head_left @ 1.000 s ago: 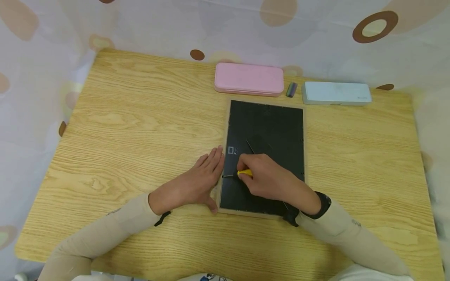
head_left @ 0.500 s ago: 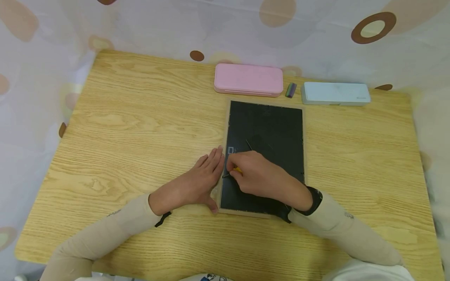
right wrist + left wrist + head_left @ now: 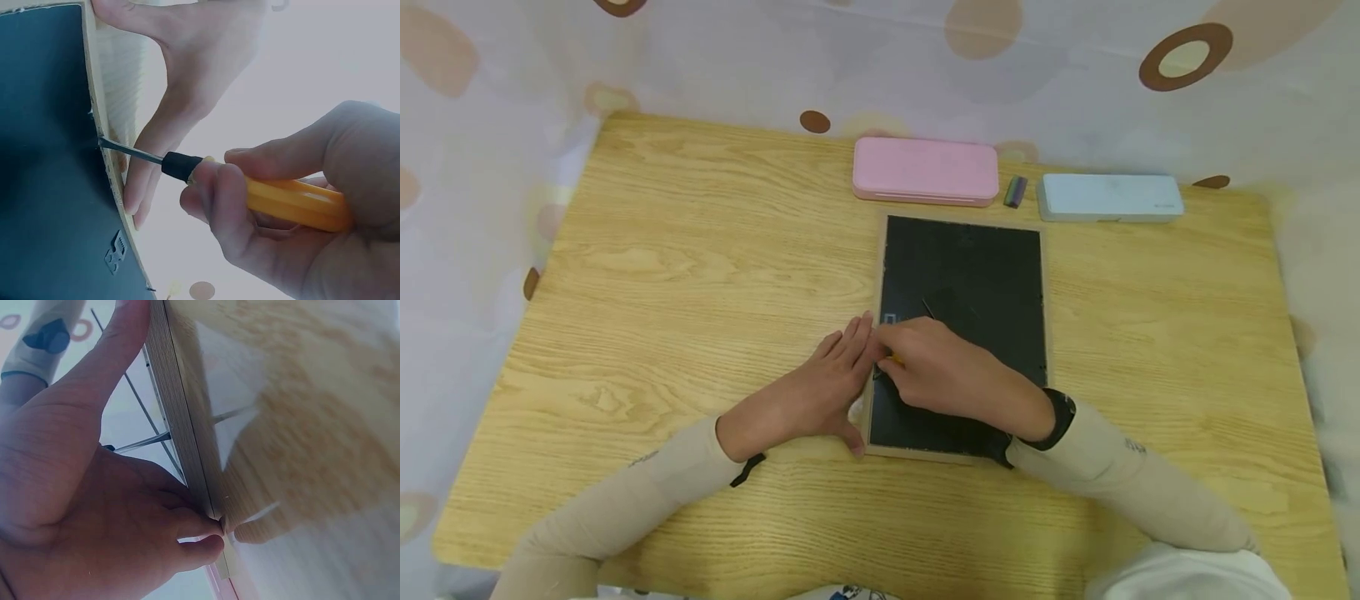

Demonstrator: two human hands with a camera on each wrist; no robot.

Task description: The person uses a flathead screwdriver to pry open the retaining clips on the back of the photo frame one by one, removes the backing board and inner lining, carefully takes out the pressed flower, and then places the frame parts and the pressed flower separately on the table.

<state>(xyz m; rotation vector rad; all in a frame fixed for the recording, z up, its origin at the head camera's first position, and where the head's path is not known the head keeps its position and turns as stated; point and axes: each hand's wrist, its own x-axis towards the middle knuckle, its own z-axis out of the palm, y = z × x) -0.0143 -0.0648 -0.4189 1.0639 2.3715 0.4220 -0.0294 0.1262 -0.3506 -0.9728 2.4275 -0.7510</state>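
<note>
A picture frame [image 3: 962,275] lies face down on the wooden table, its black backing board up inside a pale wood rim. My right hand [image 3: 943,367] grips a screwdriver [image 3: 294,200] with a yellow handle and black collar. In the right wrist view the metal tip meets the frame's inner edge, where the backing joins the rim. My left hand [image 3: 820,387] lies along the frame's left side, fingers straight against the rim and thumb spread near the lower corner. A small metal hanger [image 3: 115,253] sits on the backing. A thin dark stand strut [image 3: 928,308] shows beyond my right hand.
Behind the frame stand a pink pencil case [image 3: 925,171] and a light blue case [image 3: 1110,198]. Between them lies a small striped eraser-like block [image 3: 1015,192]. A patterned curtain [image 3: 722,58] hangs at the table's far edge.
My right hand has moved left with the screwdriver, from over the backing to the frame's left edge beside my left fingers. My left hand has stayed in place.
</note>
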